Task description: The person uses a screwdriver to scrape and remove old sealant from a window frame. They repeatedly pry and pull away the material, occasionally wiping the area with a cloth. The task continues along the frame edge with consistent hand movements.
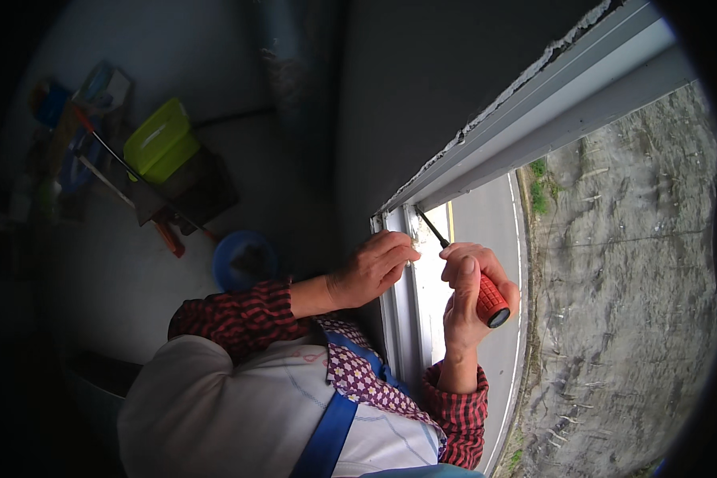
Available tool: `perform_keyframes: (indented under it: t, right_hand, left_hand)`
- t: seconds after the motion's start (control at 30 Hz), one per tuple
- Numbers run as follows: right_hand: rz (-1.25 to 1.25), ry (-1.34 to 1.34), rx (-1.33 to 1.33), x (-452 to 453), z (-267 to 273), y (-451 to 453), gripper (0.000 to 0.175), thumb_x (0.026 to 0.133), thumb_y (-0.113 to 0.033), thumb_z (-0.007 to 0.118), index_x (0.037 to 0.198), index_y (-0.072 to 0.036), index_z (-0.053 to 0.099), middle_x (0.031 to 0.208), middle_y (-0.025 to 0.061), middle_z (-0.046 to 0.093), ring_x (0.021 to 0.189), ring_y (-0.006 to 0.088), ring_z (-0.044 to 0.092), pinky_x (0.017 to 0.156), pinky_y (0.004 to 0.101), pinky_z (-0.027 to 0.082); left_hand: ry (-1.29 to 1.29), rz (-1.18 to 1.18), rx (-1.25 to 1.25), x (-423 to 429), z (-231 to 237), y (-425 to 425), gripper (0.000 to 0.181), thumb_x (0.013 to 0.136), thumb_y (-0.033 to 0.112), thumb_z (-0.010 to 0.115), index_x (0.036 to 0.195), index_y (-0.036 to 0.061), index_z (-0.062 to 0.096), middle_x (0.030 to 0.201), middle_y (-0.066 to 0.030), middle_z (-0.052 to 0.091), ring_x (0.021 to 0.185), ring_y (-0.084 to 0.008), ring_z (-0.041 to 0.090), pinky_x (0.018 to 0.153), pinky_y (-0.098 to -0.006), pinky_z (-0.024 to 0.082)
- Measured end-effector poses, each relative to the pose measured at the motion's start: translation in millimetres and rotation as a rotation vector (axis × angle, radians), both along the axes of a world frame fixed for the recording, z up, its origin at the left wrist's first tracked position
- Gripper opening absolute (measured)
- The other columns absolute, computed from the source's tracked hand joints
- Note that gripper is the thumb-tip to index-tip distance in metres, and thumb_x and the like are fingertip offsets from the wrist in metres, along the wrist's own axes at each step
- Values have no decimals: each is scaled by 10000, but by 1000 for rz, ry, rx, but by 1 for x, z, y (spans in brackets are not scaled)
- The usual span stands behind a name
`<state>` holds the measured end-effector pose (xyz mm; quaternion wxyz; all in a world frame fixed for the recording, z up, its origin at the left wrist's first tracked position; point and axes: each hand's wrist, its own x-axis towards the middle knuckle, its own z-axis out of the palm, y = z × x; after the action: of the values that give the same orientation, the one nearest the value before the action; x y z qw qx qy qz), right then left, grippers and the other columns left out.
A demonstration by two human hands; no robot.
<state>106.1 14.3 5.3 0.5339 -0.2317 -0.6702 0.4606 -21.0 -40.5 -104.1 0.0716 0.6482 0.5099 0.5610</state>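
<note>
My right hand point(475, 287) is wrapped around the red, ribbed handle of a screwdriver point(493, 302). The dark shaft slants up and left, its tip at the inner corner of a white window frame point(401, 322). Just left of the tool, my left hand point(377, 267) lies over the sill part of the frame with its fingers curled. Its fingertips are near the frame's outer side, and whether they pinch something small there is not clear. White, crumbly residue shows along the frame near these fingertips.
Beyond the open window, a road point(493, 233) and a grey rock slope point(627, 263) lie outside. A dark wall point(406, 107) with a ragged edge borders the frame. Indoors, a blue basin point(245, 239), a lime-green container point(161, 143) and a red-handled long tool point(83, 119) stand at left.
</note>
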Motion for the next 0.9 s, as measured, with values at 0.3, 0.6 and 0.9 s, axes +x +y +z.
perform_keyframes:
  t: [0.3, 0.6, 0.9]
  right_hand:
    - [264, 297, -204, 27, -18, 41, 350, 979, -12, 534, 686, -41, 347, 615, 84, 482, 566, 178, 432, 657, 402, 494]
    - [345, 415, -335, 37, -37, 50, 372, 938, -15, 593, 635, -46, 378, 635, 114, 581, 609, 167, 567, 564, 298, 480]
    - [378, 450, -395, 65, -41, 52, 199, 928, -18, 609, 745, 18, 538, 664, 109, 598, 623, 163, 591, 580, 301, 498]
  left_hand:
    - [74, 47, -71, -3, 7, -5, 288, 774, -116, 661, 1012, 45, 675, 1003, -95, 606, 899, -264, 628, 792, -345, 527]
    - [175, 58, -179, -22, 7, -16, 285, 793, -124, 631, 1021, 35, 694, 1009, -117, 622, 894, -262, 639, 777, -340, 527]
    - [188, 63, -260, -16, 17, -17, 271, 814, -131, 632, 1029, 22, 693, 1008, -113, 617, 871, -246, 633, 739, -317, 526]
